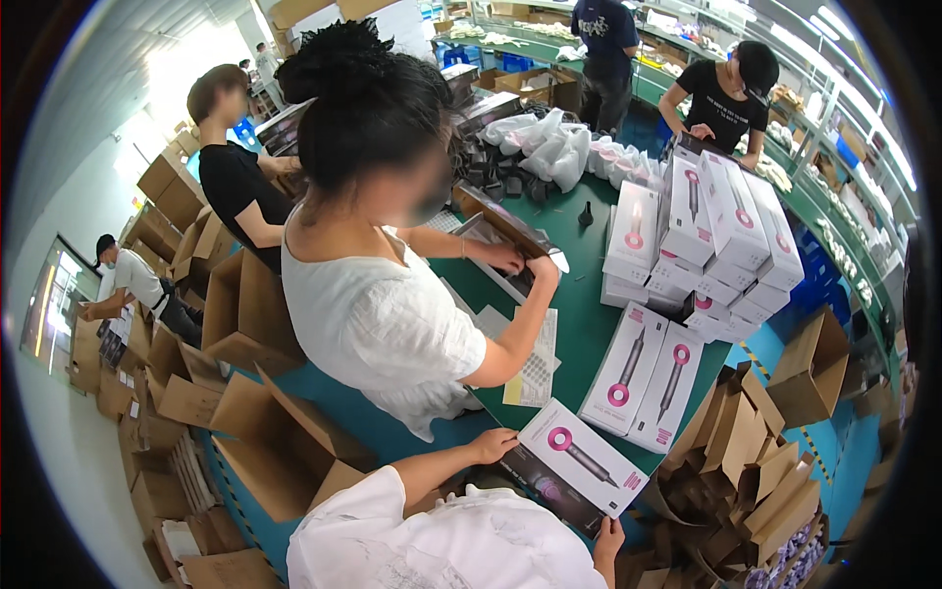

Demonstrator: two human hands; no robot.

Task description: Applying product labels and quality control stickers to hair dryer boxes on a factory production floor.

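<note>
My left hand (494,445) grips the upper left corner of a white hair dryer box (586,454), its fingers closed on the edge. At the box's lower right corner, my right hand (608,537) holds on, fingers partly hidden. The box tilts in front of my body at the table's near edge, showing a picture of a grey and pink dryer on top and a black side panel. Two similar upright-printed boxes (643,378) lie side by side on the green table (581,304) just beyond it. Printed sheets (535,358) lie left of them.
A stack of white boxes (702,226) stands at the far right of the table. A co-worker in white (373,294) works at an open box (505,231) on my left. Open cartons (265,432) line the left floor; flattened cardboard (746,461) piles up at right. White bags (549,142) lie far back.
</note>
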